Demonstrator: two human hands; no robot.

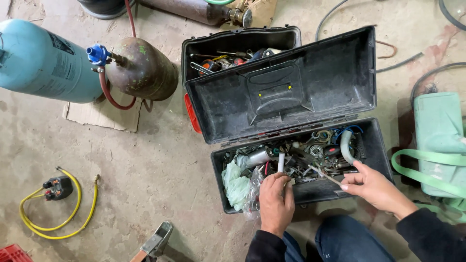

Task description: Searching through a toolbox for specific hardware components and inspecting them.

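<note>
A black plastic toolbox [374, 145] sits open on the concrete floor, its lid [286, 92] propped back. Inside lie several small metal parts, bearings, a grey curved hose [346, 145], a white tube [281, 161] and a pale green rag [236, 183]. My left hand [275, 204] reaches into the box's near side, fingers curled among the parts beside the white tube; what it grips is hidden. My right hand [374, 187] pinches a thin metal rod [324, 175] that points into the parts.
A removable tool tray [194, 48] with hand tools stands behind the lid. A light blue gas cylinder [43, 60] and a rusty brown tank [143, 70] lie at the left. A yellow hose with gauge [58, 189] lies lower left; a green bag [439, 140] at right.
</note>
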